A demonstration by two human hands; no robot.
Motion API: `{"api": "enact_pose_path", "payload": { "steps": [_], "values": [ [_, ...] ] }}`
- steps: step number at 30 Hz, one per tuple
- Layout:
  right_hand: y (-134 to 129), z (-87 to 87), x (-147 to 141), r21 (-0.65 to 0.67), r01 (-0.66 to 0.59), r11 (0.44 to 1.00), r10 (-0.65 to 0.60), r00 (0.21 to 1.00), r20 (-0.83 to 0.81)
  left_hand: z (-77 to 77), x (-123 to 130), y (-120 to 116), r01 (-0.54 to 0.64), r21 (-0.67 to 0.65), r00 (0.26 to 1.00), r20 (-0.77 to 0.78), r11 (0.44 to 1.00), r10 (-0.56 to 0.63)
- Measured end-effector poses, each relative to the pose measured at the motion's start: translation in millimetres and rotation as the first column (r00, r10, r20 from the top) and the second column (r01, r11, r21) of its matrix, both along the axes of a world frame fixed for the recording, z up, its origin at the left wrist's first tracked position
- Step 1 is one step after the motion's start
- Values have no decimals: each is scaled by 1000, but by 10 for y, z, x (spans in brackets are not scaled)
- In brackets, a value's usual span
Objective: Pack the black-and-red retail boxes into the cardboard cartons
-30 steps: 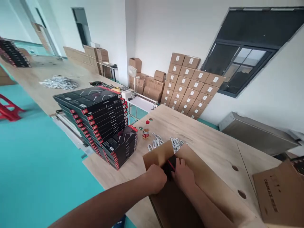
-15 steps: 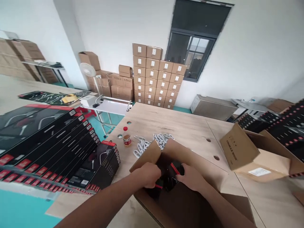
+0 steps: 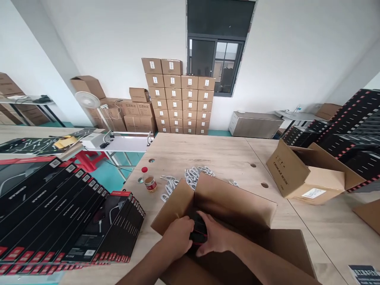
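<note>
Both hands reach into an open brown carton (image 3: 234, 198) on the table. My left hand (image 3: 179, 236) is closed at the near-left inner side, its fingers curled against small black boxes (image 3: 199, 231) with red edges. From the other side, my right hand (image 3: 218, 236) grips the same boxes between its thumb and fingers. The lower parts of these boxes are hidden by the hands and the dark inside of the carton. Coiled white cables (image 3: 197, 174) lie behind the carton's far flap. To the left stand rows of black-and-red product boxes (image 3: 115, 225), leaning on one another.
A red-capped bottle (image 3: 150, 182) stands left of the cables. Another open carton (image 3: 297, 170) sits at the right, before stacked black boxes (image 3: 353, 122). Behind the table are a wall of sealed cartons (image 3: 181, 99), a white fan (image 3: 87, 100) and a grey cabinet (image 3: 255, 124).
My view has swung to the right. Both hands have come closer together inside the carton, with the black boxes pressed between them. The right hand's fingers are spread wider around the boxes.
</note>
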State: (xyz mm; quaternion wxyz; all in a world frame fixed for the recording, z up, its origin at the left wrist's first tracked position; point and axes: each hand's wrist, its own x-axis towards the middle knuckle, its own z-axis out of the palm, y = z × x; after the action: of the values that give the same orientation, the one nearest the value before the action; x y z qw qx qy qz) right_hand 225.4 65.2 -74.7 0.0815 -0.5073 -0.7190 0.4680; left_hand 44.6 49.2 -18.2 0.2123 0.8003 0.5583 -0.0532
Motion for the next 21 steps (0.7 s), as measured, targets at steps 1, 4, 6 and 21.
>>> {"api": "enact_pose_path", "payload": {
  "steps": [1, 4, 6, 21],
  "values": [
    [-35, -24, -75, 19, -6, 1000, 5, 999, 41, -7, -13, -50, -22, -5, 1000, 15, 1000, 22],
    [-60, -27, -247, 120, -93, 988, 68, 978, 198, 82, -104, -173, -89, 8, 995, 43, 996, 89],
    [-9, 26, -270, 166, -197, 966, 147, 950, 275, 172, -207, -277, -161, 44, 985, 76, 986, 158],
    [132, -15, -101, 282, -577, 766, 602, 798, -2, -352, -343, -1027, -767, -230, 128, 860, 599, 494]
  ]
}}
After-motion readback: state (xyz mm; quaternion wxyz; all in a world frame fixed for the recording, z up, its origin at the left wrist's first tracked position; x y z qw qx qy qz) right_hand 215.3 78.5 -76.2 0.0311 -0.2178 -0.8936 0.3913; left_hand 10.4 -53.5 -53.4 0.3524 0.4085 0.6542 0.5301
